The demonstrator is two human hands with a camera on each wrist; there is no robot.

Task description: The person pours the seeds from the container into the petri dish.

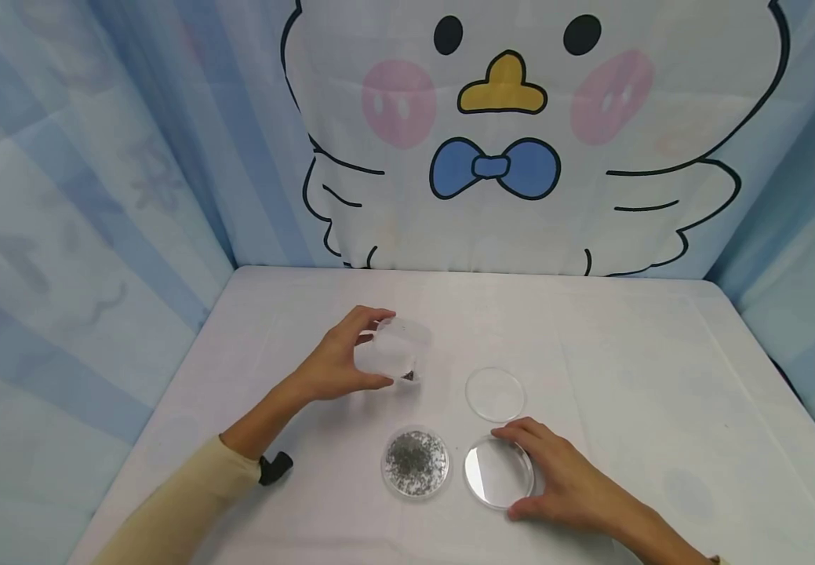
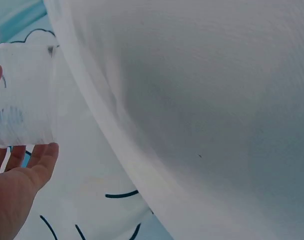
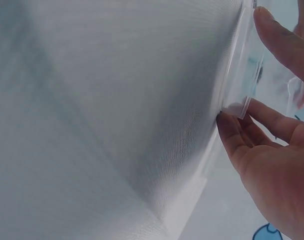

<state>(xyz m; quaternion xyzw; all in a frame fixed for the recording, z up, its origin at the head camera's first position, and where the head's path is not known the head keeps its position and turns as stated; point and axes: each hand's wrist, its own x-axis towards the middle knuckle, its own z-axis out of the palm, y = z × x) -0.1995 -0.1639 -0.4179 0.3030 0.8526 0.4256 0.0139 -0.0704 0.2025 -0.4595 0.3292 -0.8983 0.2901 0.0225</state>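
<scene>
My left hand grips a clear plastic cup on its side, thumb and fingers spread across it. A few dark bits cling near one edge of the cup. In the left wrist view the cup looks cloudy, with fingertips against its wall. My right hand holds a clear, shallow round dish at the table, thumb on the near rim and fingers on the far rim. To its left sits another petri dish full of small black-and-grey bits.
Behind the right-hand dish lies a thin clear round lid on the white-covered table. A cartoon-printed curtain stands along the table's back edge, with blue-and-white curtains at both sides. A black strap sits at the left wrist.
</scene>
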